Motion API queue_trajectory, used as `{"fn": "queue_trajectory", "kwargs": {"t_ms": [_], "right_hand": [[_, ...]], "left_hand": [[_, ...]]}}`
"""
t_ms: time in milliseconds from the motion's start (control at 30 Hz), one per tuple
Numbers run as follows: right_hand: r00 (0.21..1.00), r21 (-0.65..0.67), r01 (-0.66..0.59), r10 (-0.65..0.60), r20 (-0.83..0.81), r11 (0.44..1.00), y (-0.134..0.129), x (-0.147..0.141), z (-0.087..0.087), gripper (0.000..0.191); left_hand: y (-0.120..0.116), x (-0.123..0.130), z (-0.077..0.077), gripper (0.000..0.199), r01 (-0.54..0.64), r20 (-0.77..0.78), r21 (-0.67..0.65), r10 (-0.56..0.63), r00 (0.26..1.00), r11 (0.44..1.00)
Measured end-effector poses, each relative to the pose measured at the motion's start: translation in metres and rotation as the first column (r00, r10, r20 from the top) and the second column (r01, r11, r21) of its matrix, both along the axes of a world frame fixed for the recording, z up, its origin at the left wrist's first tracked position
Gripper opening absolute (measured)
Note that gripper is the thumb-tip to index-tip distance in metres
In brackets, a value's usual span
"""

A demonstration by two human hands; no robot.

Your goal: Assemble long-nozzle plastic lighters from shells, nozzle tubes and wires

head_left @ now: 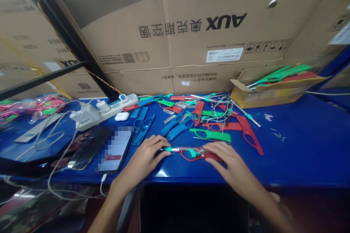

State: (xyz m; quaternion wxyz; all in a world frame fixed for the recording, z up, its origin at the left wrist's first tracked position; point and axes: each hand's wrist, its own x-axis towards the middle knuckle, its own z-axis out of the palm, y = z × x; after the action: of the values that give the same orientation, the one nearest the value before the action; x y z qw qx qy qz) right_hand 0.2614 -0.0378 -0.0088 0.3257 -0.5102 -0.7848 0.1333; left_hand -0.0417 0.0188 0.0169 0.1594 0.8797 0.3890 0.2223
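Two-handed alignment, it seems; left hand [150, 153] pinches a teal collar [167, 149]; right hand [228, 156] grips a red casing [214, 156]; steady support needed.

Right hand [225, 156] hides part of red casing [201, 153]; phone screen [120, 147] partly pixelated.

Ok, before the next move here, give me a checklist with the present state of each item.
1. Left hand at the teal collar on the metal tube: ok.
2. Right hand on the red shell: ok.
3. Teal trigger at the shell's finger loop: ok.
4. Inner parts fully seated: cannot tell, fingers partly cover them.
5. Space beyond the right hand free of loose pieces: not ok, a green shell lies close by.
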Motion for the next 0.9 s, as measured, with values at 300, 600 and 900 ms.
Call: {"fn": "queue_trajectory", "kwargs": {"t_ms": [300,600,900], "right_hand": [[1.0,0.004,0.003,-0.003,0.014,1.0,-0.002,0.001,0.002,0.026],[0.998,0.045,0.06,-0.06,-0.002,0.997,-0.001,-0.001,-0.002,0.031],[0.745,0.298,0.523,-0.598,0.297,0.799,-0.01,0.085,0.0,0.062]], "left_hand": [[-0.003,-0.003,0.006,0.021,-0.004,-0.064,0.011,0.004,0.998,1.0],[0.001,-0.019,0.004,0.021,-0.023,-0.057,0.054,0.026,0.998,0.998],[-0.004,-0.009,0.01,0.029,-0.081,-0.022,0.105,0.084,0.996,0.991]]}}
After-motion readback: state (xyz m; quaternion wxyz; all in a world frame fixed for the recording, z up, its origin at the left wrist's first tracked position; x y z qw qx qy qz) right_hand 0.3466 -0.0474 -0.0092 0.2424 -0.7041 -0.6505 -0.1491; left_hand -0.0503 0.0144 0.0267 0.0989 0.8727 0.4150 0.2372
